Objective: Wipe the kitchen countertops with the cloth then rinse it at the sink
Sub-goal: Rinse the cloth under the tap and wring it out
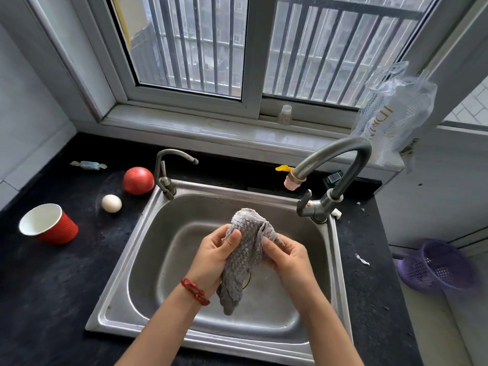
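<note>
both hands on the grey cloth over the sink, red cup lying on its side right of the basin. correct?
Not quite: the head view shows the red cup on the counter left of the sink, not right. The rest holds: left hand and right hand grip the grey cloth over the basin.

Sink [148,249]: brushed steel, dull sheen. Cloth [247,249]: grey nubby weave. Tabletop [52,286]: black, matt, speckled. Cup [56,229]: ribbed red paper.

Single head-worn view, close above the sink [148,262], facing forward and down toward the window [253,62].
</note>
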{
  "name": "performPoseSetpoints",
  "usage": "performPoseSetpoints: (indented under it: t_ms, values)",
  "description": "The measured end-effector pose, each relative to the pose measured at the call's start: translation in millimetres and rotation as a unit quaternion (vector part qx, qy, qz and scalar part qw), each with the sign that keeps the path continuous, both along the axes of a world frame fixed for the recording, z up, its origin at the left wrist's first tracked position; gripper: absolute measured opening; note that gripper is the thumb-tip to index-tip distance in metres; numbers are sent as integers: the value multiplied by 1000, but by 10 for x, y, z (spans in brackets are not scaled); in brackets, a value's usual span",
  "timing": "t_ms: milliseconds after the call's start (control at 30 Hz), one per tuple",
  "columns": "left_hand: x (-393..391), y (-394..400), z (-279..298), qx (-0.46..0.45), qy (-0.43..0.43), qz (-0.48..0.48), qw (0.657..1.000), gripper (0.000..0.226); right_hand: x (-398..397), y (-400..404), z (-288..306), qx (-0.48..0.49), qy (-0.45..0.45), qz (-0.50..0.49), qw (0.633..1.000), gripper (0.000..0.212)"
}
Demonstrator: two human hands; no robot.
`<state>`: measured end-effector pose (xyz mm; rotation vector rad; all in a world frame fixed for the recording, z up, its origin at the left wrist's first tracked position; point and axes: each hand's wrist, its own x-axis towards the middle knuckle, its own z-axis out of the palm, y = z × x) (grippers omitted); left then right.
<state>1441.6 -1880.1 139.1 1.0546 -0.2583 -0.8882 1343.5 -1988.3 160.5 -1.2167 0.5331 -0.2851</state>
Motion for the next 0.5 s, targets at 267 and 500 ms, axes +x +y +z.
performPoseSetpoints:
  t_ms: [267, 500]
  values:
    - [-132, -48, -52, 201, -236, 157, 938, 31, 45, 150, -10, -108, 17, -97, 989, 10]
    - [-165, -33, 20, 151, -223, 100, 958, 26, 31, 111, 13, -50, 1, -23, 999, 13]
